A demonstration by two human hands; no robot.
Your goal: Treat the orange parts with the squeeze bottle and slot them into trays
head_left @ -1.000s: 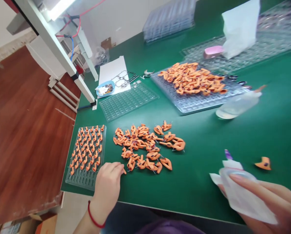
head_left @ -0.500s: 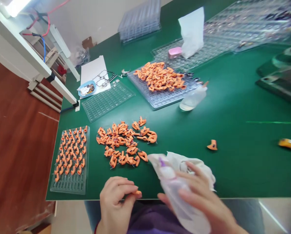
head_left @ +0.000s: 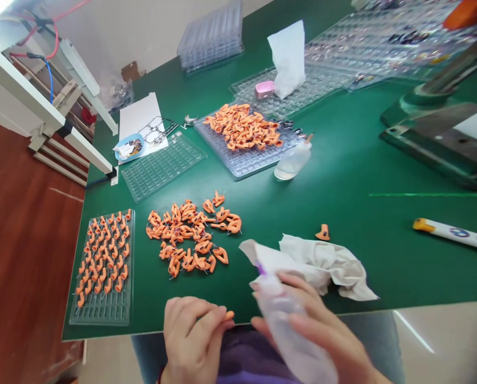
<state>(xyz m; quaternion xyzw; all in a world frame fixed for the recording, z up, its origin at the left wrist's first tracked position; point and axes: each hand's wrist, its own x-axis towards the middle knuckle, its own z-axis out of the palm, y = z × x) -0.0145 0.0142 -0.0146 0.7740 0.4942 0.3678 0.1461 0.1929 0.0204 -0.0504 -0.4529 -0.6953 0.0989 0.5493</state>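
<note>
Between the thumb and fingertips of my left hand (head_left: pixel 192 333) is a small orange curved piece (head_left: pixel 229 316), mostly hidden by the fingers. My right hand (head_left: pixel 326 330) is wrapped around a translucent squeeze bottle (head_left: pixel 288 325) with a purple tip, tilted and blurred. A crumpled white cloth (head_left: pixel 348 266) lies just beyond this hand, one end reaching behind the bottle's tip. Beyond my left hand is a loose pile of orange curved pieces (head_left: pixel 190 232) with thin metal pins. More of these pieces stand in rows on a clear tray (head_left: pixel 102 319) at the left.
Farther back, a tray (head_left: pixel 242 172) carries a heap of orange pieces, with another bottle (head_left: pixel 293 161) beside it. A single orange piece (head_left: pixel 323 232), a white-and-yellow marker (head_left: pixel 450 229) and a heavy metal stand (head_left: pixel 430 138) are to the right. An unfilled grid tray (head_left: pixel 164 165) lies left of centre.
The view has swung right, so the table's things sit farther left. The cloth is more spread out to the right of the bottle. Both hands keep their holds.
</note>
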